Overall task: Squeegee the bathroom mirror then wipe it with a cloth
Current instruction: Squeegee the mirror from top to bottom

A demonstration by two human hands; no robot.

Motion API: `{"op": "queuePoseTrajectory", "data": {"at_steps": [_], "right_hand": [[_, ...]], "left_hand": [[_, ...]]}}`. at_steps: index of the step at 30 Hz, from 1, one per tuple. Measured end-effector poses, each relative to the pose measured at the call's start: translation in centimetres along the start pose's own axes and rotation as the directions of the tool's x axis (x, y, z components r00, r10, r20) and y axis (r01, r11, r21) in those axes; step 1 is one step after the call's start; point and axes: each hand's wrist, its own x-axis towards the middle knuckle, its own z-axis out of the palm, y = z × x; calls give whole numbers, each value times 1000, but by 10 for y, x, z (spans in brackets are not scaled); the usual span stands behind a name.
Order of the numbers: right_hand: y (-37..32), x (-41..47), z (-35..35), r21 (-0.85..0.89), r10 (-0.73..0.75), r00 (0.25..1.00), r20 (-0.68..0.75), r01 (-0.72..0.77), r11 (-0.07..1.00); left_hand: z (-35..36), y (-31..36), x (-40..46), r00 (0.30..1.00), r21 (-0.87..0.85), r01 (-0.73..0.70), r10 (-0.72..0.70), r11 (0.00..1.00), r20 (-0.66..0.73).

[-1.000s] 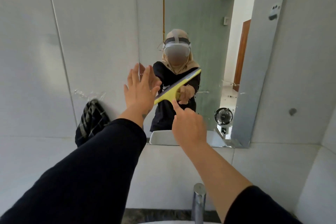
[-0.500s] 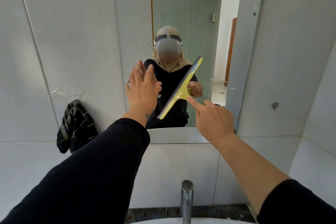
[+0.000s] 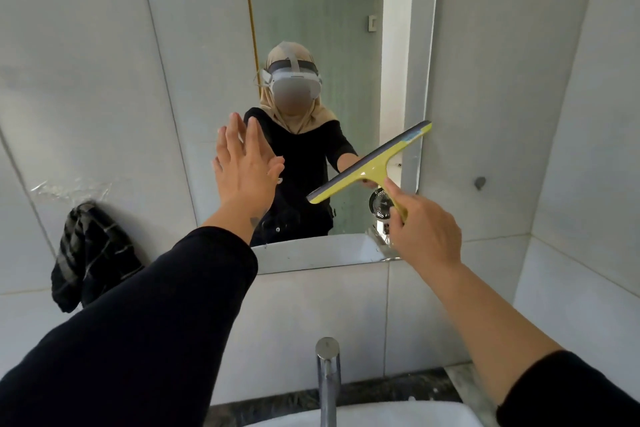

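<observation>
The mirror [image 3: 304,28] hangs on the tiled wall straight ahead. My right hand [image 3: 424,229] grips the handle of a yellow squeegee [image 3: 372,165], whose blade lies tilted against the glass at the lower right, its upper end at the mirror's right edge. My left hand [image 3: 244,172] is flat against the mirror left of centre, fingers spread upward, holding nothing. A dark checked cloth [image 3: 91,258] hangs on the wall left of the mirror, out of both hands' reach.
A chrome tap [image 3: 327,378] rises from the white basin [image 3: 363,416] directly below my arms. A side wall closes in on the right, with a small grey wall fitting [image 3: 479,182]. A small fan shows reflected in the mirror near the squeegee.
My right hand has swept the squeegee rightward and down across the glass, and the blade has tilted flatter. My left hand stays pressed on the mirror.
</observation>
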Motion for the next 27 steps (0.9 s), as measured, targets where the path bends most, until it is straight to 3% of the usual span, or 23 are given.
{"op": "queuePoseTrajectory", "data": {"at_steps": [10, 17, 27], "right_hand": [[-11, -29, 36, 369, 267, 962, 56, -268, 890], [-45, -47, 58, 554, 393, 907, 153, -408, 726], [-121, -81, 96, 535, 281, 948, 149, -316, 784]], "left_hand": [[-6, -3, -2, 1000, -12, -19, 19, 1000, 11], [-12, -22, -6, 1000, 22, -15, 15, 1000, -1], [-30, -62, -16, 999, 58, 51, -50, 997, -6]]}}
